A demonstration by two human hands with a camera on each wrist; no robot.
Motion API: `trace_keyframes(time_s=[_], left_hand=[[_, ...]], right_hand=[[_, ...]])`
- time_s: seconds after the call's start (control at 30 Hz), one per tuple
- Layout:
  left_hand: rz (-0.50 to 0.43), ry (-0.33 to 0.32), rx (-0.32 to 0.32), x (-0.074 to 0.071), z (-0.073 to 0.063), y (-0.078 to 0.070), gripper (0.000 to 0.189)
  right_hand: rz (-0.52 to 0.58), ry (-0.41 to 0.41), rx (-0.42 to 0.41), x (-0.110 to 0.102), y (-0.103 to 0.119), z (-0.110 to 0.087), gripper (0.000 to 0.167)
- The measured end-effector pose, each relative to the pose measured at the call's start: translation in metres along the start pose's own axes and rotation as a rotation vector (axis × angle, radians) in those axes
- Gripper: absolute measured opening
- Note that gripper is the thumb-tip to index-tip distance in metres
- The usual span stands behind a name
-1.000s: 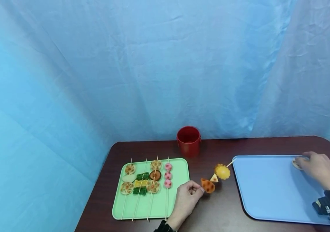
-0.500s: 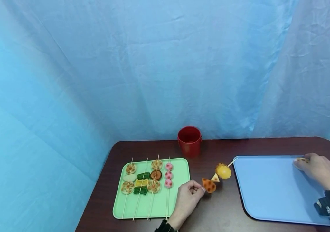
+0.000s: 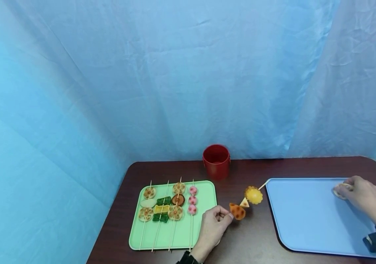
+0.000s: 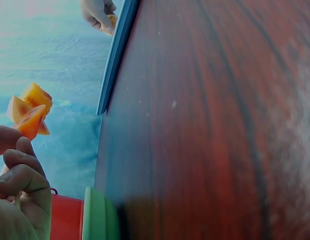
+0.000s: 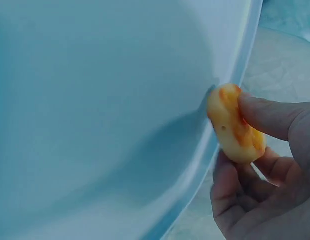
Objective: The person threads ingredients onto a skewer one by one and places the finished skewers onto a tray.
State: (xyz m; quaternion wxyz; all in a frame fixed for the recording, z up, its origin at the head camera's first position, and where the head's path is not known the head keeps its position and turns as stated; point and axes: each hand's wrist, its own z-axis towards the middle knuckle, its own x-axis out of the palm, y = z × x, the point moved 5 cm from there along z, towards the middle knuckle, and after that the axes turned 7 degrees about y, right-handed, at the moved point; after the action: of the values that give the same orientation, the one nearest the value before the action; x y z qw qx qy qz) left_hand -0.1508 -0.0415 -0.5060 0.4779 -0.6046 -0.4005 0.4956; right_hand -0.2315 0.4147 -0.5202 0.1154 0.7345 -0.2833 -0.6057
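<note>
My left hand (image 3: 214, 225) pinches the near end of a skewer between thumb and fingertips. Threaded on that skewer are a spotted orange piece (image 3: 237, 211), a small pale triangle (image 3: 244, 202) and a yellow scalloped round (image 3: 254, 195). Its bare stick tip (image 3: 264, 184) points to the blue tray's corner. Over the far right of the blue tray (image 3: 313, 220), my right hand (image 3: 366, 200) holds a loose toy lotus root slice (image 5: 229, 125) between thumb and fingers. Pale with orange-brown patches, the slice is seen edge-on in the right wrist view, partly covered by the thumb.
A green tray (image 3: 181, 236) at the left bears several skewers of toy food, such as lotus root slices, green and yellow pieces and pink balls (image 3: 192, 200). Behind the trays stands a red bucket (image 3: 216, 161). A blue curtain (image 3: 188, 80) hangs beyond the dark wooden table (image 3: 247, 238).
My right hand has tilted the lotus root slice on edge and back, and now sits slightly nearer. The left hand and its skewer have hardly moved.
</note>
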Motion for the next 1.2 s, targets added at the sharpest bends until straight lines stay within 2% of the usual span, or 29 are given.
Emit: trace_keyframes(time_s=[0.17,0.33,0.5,0.63,0.83,1.07,1.2], left_hand=[[-0.004,0.004,0.001,-0.001,0.0,-0.001,0.009],[-0.009,0.009,0.005,-0.001,0.0,-0.001,0.009],[-0.015,0.018,0.01,0.0,-0.001,-0.002,0.009],[-0.007,0.021,-0.001,0.0,-0.002,-0.004,0.01],[-0.025,0.037,-0.02,0.002,-0.004,-0.006,0.01],[-0.016,0.037,0.003,0.002,-0.003,-0.006,0.009],[-0.009,0.033,0.017,0.002,-0.002,-0.005,0.008]], right_hand=[[0.005,0.005,-0.018,-0.002,0.003,-0.009,0.031],[0.032,-0.026,-0.07,-0.002,0.005,-0.019,0.045],[0.072,-0.05,-0.084,-0.003,0.01,-0.028,0.054],[0.103,-0.071,-0.112,-0.002,0.023,-0.037,0.052],[0.153,-0.087,-0.116,0.003,0.046,-0.052,0.06],[0.198,-0.055,-0.221,0.008,0.07,-0.064,0.057],[0.213,-0.066,-0.268,0.015,0.084,-0.071,0.055]])
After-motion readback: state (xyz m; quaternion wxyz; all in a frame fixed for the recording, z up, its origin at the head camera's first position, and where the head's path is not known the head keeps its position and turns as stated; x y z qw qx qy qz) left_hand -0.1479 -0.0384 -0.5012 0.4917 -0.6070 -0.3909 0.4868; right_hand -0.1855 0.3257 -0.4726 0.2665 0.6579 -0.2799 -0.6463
